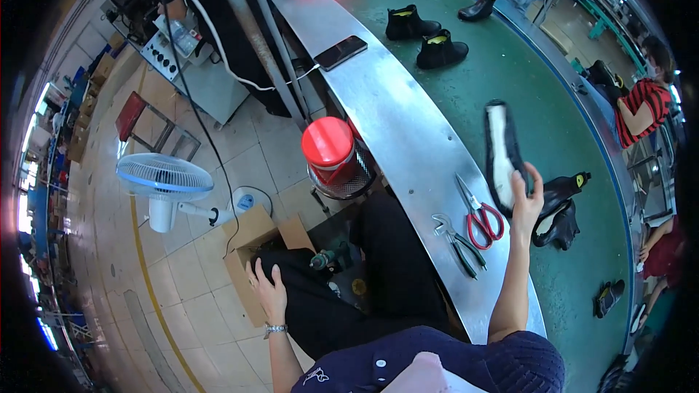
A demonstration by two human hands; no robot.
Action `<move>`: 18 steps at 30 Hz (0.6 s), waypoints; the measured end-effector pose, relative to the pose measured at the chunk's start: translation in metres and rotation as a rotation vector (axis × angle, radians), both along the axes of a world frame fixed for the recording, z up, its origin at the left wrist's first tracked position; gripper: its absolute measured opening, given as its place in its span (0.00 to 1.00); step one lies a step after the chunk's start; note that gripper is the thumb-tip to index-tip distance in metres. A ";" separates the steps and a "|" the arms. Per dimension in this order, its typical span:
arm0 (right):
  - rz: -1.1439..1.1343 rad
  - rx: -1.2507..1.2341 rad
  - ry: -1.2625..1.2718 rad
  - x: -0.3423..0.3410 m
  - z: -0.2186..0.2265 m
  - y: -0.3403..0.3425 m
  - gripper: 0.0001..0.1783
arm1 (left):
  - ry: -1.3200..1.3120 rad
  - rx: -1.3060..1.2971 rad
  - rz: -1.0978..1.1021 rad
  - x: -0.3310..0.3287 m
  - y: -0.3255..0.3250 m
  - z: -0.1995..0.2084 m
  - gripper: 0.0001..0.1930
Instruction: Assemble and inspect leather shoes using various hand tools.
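Observation:
My right hand (530, 200) grips the lower end of a long black-rimmed shoe sole (500, 147) with a whitish middle, over the green belt's near edge. Just right of that hand, black ankle boots (559, 227) lie tipped on the belt, partly overlapping. On the metal ledge beside my right hand are red-handled scissors (482, 220) and, nearer me, dark green-handled pliers (460, 247). My left hand (268, 292) rests on my dark-trousered thigh, fingers spread, holding nothing. A cardboard box (251, 247) stands beside that leg.
The metal ledge (378, 102) carries a phone (341, 52) on a white cable. More black boots (441, 51) stand on the green belt (561, 131). Left are a red-lidded bucket (328, 142), a fan (164, 178) and a green power tool (331, 258). Other people sit across the belt.

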State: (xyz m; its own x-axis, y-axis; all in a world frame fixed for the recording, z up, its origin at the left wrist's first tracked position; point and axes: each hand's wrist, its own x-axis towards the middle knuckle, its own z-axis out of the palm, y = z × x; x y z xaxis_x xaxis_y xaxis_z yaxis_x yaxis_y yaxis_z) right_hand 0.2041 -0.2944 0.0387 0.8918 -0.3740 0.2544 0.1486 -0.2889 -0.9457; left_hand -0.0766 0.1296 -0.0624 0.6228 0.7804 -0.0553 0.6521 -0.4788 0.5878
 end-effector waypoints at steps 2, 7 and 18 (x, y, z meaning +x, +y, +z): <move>-0.147 -0.061 0.086 0.030 -0.021 -0.021 0.21 | 0.138 0.387 -0.107 -0.003 -0.003 -0.021 0.27; 0.067 -0.114 0.245 0.073 -0.061 -0.026 0.17 | 0.134 0.358 -0.085 0.010 -0.005 -0.029 0.27; 0.379 -0.491 0.169 0.311 -0.052 0.143 0.39 | 0.231 0.390 -0.132 0.038 -0.005 -0.023 0.26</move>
